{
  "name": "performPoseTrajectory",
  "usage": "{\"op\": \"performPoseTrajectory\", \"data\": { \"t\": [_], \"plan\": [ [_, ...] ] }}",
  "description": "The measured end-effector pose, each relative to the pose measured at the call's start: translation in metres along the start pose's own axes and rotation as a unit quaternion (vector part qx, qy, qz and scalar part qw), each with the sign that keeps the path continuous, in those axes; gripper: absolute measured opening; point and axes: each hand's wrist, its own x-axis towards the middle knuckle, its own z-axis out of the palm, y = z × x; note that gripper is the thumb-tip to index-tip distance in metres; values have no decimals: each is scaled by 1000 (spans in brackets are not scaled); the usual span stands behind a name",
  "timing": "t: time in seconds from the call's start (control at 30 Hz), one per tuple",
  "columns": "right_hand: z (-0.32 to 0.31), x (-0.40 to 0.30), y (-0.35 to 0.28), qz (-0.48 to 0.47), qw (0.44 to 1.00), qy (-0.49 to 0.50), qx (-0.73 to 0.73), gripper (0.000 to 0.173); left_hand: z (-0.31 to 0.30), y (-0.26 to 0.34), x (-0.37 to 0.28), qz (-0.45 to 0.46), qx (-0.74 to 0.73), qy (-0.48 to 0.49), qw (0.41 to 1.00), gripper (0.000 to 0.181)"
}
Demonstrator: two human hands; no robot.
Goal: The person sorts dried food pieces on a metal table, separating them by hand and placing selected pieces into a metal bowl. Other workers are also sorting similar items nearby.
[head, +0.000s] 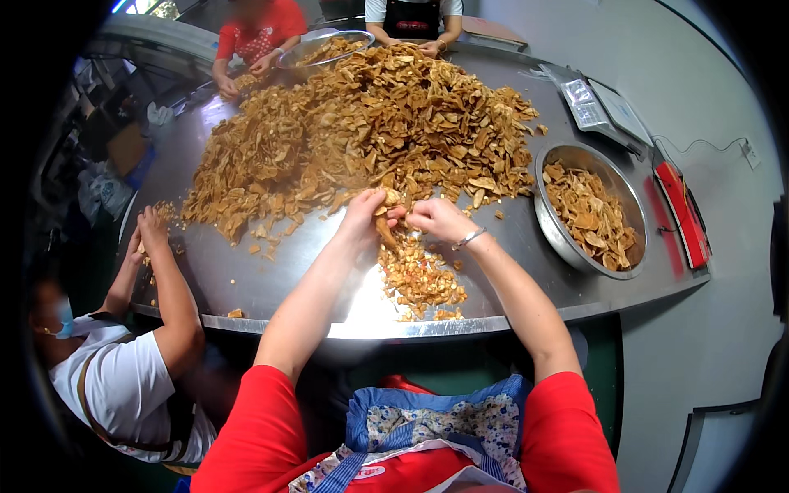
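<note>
My left hand (359,215) grips a brown dried slice (386,233) over the steel table (290,271). Close beside it is my right hand (442,219), with a bracelet at the wrist and the fingers curled in towards the slice. Whether those fingers pinch anything is too small to tell. Directly below both hands lies a loose pile of small yellow-brown bits (422,274), with some reddish pieces among them, reaching almost to the table's front edge. Just beyond my hands rises a large heap of similar dried slices (394,123).
A steel bowl (548,228) of dried slices stands at right, near a scale (598,108) and a red object (681,215). Another bowl (363,42) stands at the far side. A masked person (123,370) works at left; two people (262,34) work across the table.
</note>
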Motion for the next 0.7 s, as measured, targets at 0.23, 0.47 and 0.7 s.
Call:
{"op": "performPoseTrajectory", "data": {
  "t": [0.23, 0.47, 0.7],
  "plan": [
    [-53, -36, 68, 102, 901, 333, -258, 17, 10, 2, -4, 2, 36, -13, 999, 28],
    [-40, -26, 70, 33, 850, 439, -290, 8, 5, -8, -4, -62, 41, -54, 996, 29],
    [3, -1, -39, -167, 858, 447, -191, 17, 5, -9, -2, -53, -82, -40, 994, 28]
  ]
}}
